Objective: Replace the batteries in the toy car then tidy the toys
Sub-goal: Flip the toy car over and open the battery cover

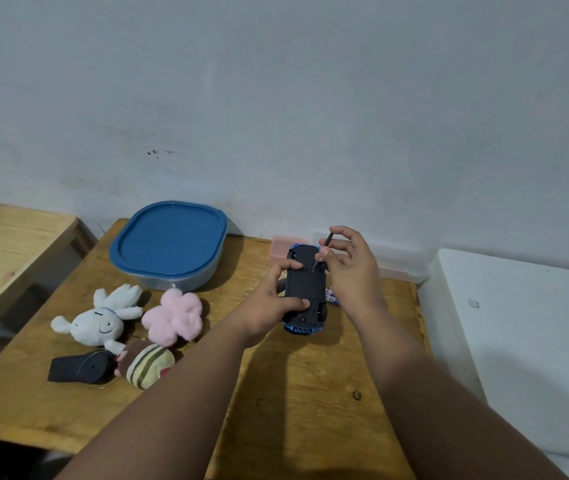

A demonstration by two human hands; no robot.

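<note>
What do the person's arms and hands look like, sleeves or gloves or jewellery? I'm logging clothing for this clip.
Both forearms are bare as far as the frame shows, with no sleeves in view. The left hand and right hand wear no gloves, and no rings, watch or bracelets are visible.

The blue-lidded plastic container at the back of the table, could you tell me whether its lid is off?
No, the blue lid sits closed on the clear plastic container, covering its whole top.

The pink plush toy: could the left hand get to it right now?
Probably not yet: the left hand is holding the toy car. Nothing lies between it and the pink plush toy, so once freed, likely yes.
</note>
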